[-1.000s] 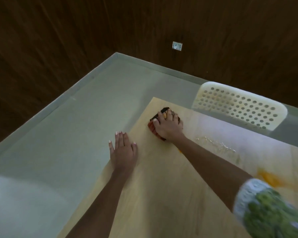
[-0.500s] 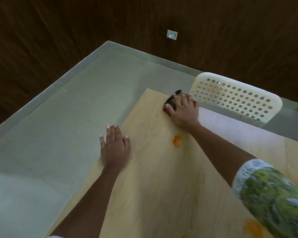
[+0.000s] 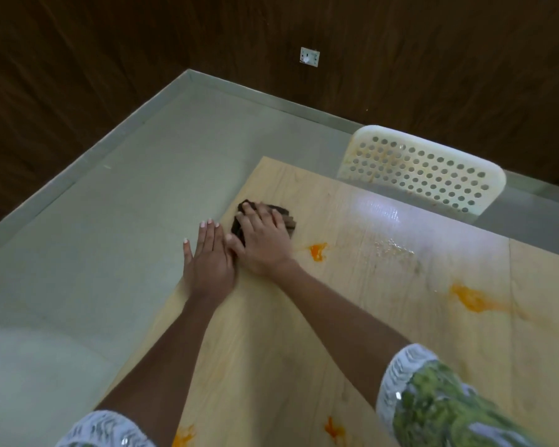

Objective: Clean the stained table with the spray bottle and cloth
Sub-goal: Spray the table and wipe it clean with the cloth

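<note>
Right hand [image 3: 265,240] dragged cloth [image 3: 286,217] back beside flat left hand [image 3: 208,259] (fingers straight, together), right fingers pressing cloth.

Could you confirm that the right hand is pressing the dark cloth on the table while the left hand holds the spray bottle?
Not quite. In the head view the left hand lies flat on the table edge and holds nothing; no spray bottle is visible. The right hand does press the dark cloth on the table.
</note>
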